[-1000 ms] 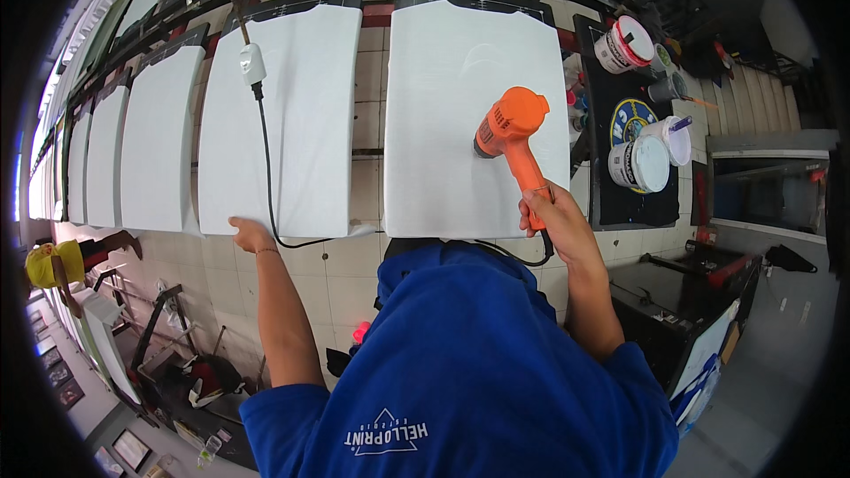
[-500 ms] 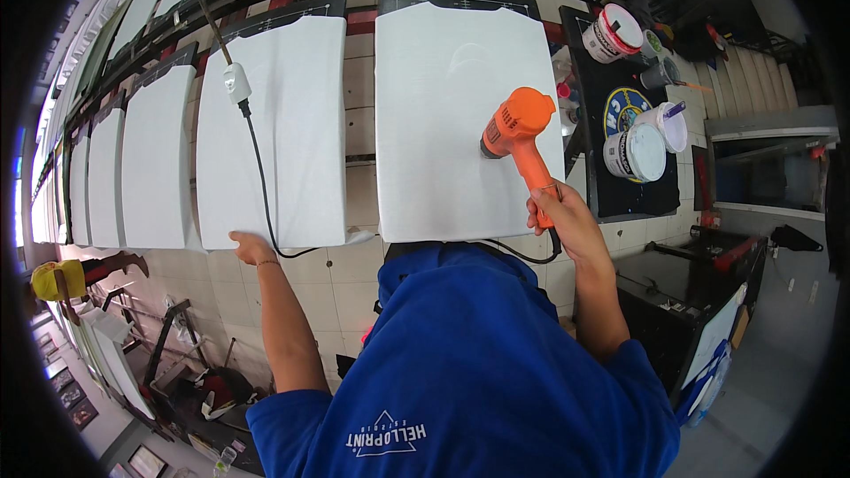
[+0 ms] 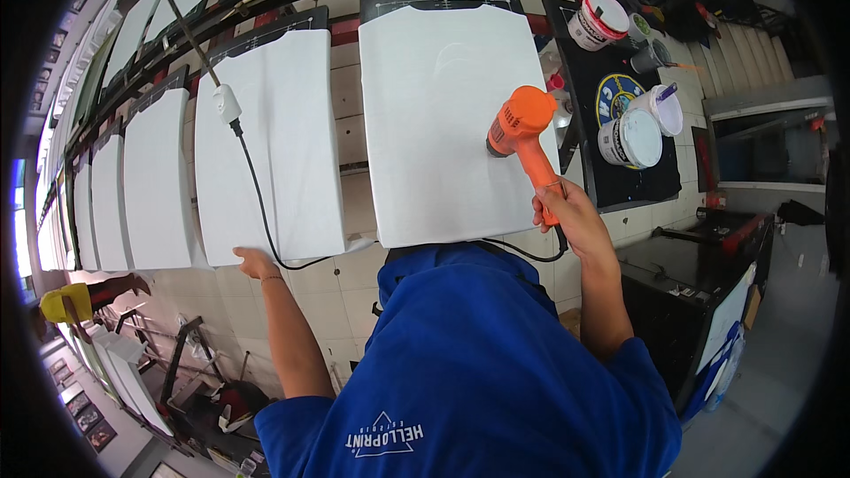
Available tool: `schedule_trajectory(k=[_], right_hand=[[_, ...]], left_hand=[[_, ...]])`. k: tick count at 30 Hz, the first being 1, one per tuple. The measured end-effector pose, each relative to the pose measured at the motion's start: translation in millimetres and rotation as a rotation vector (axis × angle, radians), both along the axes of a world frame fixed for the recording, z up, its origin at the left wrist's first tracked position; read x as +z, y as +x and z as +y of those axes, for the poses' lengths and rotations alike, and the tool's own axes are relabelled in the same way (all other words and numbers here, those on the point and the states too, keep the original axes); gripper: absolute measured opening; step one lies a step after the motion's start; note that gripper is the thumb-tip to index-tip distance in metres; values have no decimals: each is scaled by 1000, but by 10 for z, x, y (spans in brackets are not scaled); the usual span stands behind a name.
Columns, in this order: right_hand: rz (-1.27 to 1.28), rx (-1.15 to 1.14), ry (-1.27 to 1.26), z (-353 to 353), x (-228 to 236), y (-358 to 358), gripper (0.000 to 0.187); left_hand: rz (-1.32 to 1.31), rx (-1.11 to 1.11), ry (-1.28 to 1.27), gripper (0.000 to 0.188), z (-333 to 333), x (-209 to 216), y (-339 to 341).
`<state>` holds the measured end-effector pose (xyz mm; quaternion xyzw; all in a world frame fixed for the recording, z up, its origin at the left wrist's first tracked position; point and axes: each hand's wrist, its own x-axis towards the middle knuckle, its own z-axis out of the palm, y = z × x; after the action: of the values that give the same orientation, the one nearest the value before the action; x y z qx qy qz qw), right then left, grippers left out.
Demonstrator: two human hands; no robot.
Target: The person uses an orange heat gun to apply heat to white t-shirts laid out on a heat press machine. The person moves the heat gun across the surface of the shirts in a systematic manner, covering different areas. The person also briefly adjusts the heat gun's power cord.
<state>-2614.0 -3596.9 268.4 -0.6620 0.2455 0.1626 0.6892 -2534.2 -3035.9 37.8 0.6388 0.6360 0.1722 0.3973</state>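
An orange heat gun is in my right hand, fingers wrapped round its handle. Its dark nozzle points left and down over a white shirt spread flat on a board before me. My left hand reaches to the near edge of a second white shirt on the board to the left. It touches the hem with fingers stretched out, some of them partly hidden. A black cable hangs from a white plug connector above that shirt, running behind my body towards the heat gun.
More white shirts on boards line up to the left. Several paint tubs stand on a black-covered board at right. A black cabinet is at lower right. Someone in a yellow top is at far left.
The view has shifted slightly, so the boards sit a little lower and further left. The heat gun stays over the same shirt, and both hands keep their places.
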Motion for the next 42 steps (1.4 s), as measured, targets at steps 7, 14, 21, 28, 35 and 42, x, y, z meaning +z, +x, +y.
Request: schedule_trajectory(k=[7, 14, 21, 28, 35, 42], right_hand=[[133, -16, 22, -97, 149, -267, 27], [17, -120, -28, 0, -21, 6, 27], [96, -129, -18, -23, 147, -303, 30], [15, -245, -36, 53, 87, -74, 30], [50, -264, -26, 13, 46, -162, 29], [78, -314, -24, 5, 145, -332, 29]], left_hand=[[118, -332, 600, 58, -360, 465, -194], [-342, -1248, 769, 49, -1856, 647, -60], [-277, -1822, 599, 54, -2792, 638, 151], [-107, -1956, 691, 65, -2989, 497, 363], [-122, -1975, 793, 67, -3080, 434, 795], [-107, -1967, 783, 65, -3294, 408, 1203]])
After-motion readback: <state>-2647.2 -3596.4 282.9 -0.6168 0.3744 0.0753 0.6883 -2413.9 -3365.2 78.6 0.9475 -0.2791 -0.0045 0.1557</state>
